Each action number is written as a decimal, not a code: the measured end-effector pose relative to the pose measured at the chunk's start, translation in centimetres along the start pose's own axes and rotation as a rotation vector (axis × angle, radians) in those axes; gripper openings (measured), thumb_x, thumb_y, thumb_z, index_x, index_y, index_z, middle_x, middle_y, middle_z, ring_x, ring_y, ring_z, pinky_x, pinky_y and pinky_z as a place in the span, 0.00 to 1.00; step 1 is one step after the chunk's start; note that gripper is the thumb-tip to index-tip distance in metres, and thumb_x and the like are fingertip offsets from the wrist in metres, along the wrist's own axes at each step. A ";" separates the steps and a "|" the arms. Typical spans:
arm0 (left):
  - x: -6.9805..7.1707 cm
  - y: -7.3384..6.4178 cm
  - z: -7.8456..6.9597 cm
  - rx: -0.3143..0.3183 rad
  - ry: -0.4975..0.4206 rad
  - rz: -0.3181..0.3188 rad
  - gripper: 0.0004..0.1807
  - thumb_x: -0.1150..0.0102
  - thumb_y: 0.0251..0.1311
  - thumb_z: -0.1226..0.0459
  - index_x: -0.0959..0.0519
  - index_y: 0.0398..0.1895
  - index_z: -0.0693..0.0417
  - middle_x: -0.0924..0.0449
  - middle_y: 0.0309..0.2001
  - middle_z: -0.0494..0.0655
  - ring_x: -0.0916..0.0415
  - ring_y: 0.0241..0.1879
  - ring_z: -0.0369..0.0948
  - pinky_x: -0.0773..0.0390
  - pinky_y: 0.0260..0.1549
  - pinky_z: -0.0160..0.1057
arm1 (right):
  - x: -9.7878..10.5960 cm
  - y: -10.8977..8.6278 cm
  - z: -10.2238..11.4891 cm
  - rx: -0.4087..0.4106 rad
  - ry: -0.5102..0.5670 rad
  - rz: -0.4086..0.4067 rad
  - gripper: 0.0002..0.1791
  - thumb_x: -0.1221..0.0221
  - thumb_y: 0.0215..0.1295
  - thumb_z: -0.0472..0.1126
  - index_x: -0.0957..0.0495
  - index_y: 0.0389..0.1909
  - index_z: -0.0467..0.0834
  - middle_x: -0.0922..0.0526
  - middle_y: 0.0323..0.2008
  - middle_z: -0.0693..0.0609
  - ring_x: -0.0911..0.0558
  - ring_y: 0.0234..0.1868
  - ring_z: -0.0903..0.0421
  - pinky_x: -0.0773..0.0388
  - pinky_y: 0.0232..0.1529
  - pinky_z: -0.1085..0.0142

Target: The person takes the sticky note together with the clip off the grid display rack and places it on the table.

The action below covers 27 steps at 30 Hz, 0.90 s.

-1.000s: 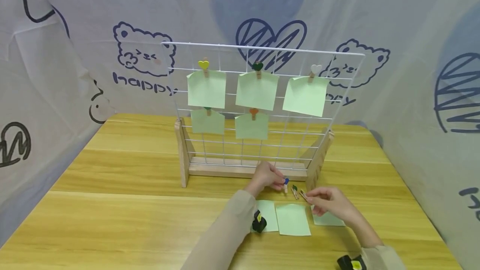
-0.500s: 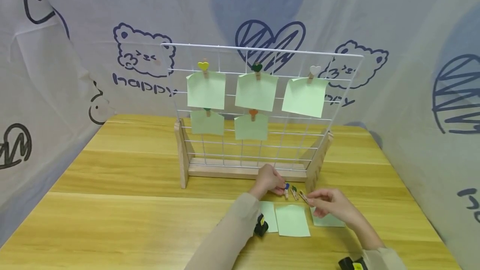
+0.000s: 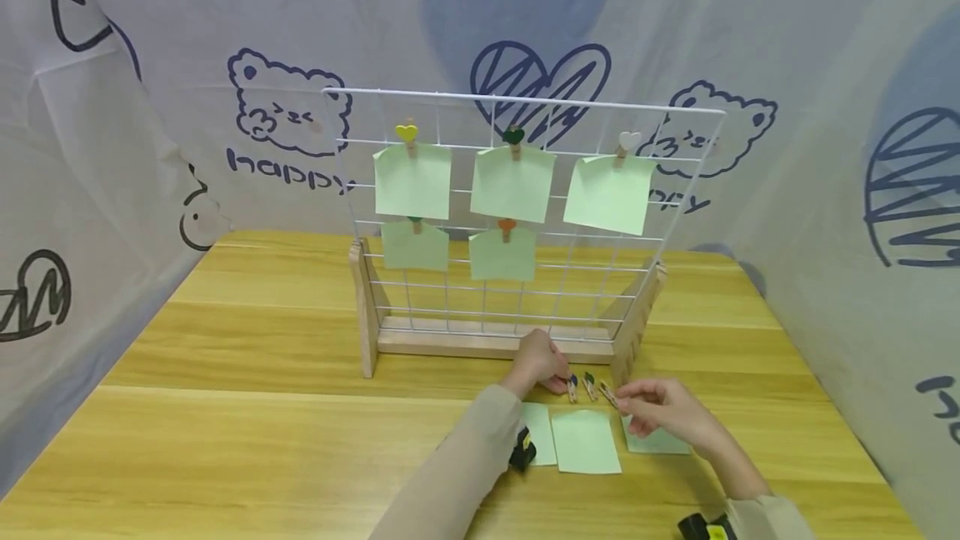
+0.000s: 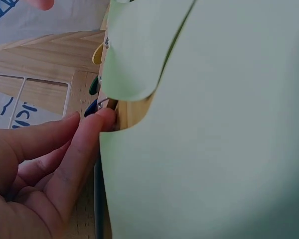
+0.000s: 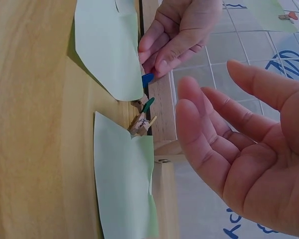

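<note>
At lower centre, your left hand [image 3: 542, 361] touched the blue-topped peg [image 3: 572, 391] on the counter [image 3: 247, 440], grip unclear; your right hand [image 3: 666, 409] held nothing, its fingers [image 5: 195, 132] loosely parted. Probably lining the peg up, you next needed left fingers clear.

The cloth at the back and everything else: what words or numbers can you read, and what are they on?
"happy": on the white cloth, under the left bear drawing.
"ppy": same cloth, under the right bear drawing; a green note hides the start.
Head view's right edge: letters cut off, unreadable.
Wrist views: sideways bits of letters, unreadable.
Yellow patches on the black wrist gadgets: too small to read.
</note>
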<state>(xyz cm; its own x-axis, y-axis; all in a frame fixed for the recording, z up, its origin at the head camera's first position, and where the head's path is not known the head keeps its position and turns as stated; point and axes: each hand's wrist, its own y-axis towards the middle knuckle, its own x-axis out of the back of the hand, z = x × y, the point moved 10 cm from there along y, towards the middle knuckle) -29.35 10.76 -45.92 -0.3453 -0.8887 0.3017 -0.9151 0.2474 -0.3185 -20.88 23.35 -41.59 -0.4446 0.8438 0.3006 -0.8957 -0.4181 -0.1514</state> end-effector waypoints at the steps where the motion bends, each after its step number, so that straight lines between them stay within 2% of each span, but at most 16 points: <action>1: 0.0 -0.1 -0.1 -0.001 0.007 0.001 0.06 0.40 0.43 0.81 0.24 0.16 0.69 0.23 0.15 0.56 0.22 0.17 0.49 0.22 0.15 0.35 | 0.0 0.0 0.0 -0.002 -0.001 0.001 0.20 0.49 0.63 0.33 0.35 0.46 0.18 0.23 0.32 0.36 0.22 0.24 0.55 0.21 0.27 0.62; 7: 0.4 -0.4 -0.5 -0.021 0.033 0.004 0.04 0.39 0.44 0.81 0.23 0.18 0.69 0.23 0.16 0.56 0.22 0.17 0.49 0.22 0.16 0.36 | 0.0 0.0 0.1 0.001 -0.013 0.010 0.21 0.49 0.64 0.34 0.35 0.47 0.18 0.23 0.32 0.36 0.21 0.24 0.55 0.21 0.26 0.62; 15: 0.7 -1.0 -1.1 -0.083 0.108 0.066 0.02 0.38 0.47 0.75 0.20 0.26 0.66 0.21 0.21 0.52 0.22 0.20 0.46 0.21 0.18 0.37 | 0.2 -0.1 0.3 0.000 -0.040 -0.005 0.22 0.47 0.63 0.37 0.35 0.47 0.19 0.23 0.34 0.33 0.21 0.26 0.53 0.21 0.28 0.58; 21: 1.9 -1.5 -2.4 -0.156 0.156 0.043 0.02 0.39 0.51 0.70 0.20 0.27 0.62 0.22 0.23 0.48 0.22 0.24 0.46 0.22 0.21 0.35 | 0.2 -0.1 0.9 0.019 -0.044 -0.004 0.22 0.48 0.64 0.36 0.35 0.48 0.19 0.24 0.35 0.31 0.21 0.26 0.53 0.21 0.28 0.58; 27: 3.2 -2.3 -3.6 -0.211 0.123 0.033 0.03 0.38 0.51 0.68 0.19 0.25 0.61 0.22 0.23 0.45 0.21 0.27 0.49 0.22 0.23 0.39 | 0.4 0.0 1.4 0.029 -0.052 -0.010 0.22 0.49 0.64 0.36 0.36 0.48 0.19 0.24 0.35 0.31 0.21 0.27 0.54 0.21 0.29 0.57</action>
<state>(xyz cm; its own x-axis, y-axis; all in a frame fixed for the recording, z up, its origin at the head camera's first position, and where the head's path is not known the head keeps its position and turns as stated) -29.04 8.75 -41.01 -0.3867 -0.8281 0.4059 -0.9216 0.3624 -0.1388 -21.11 23.21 -40.17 -0.4348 0.8294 0.3507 -0.8993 -0.4202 -0.1212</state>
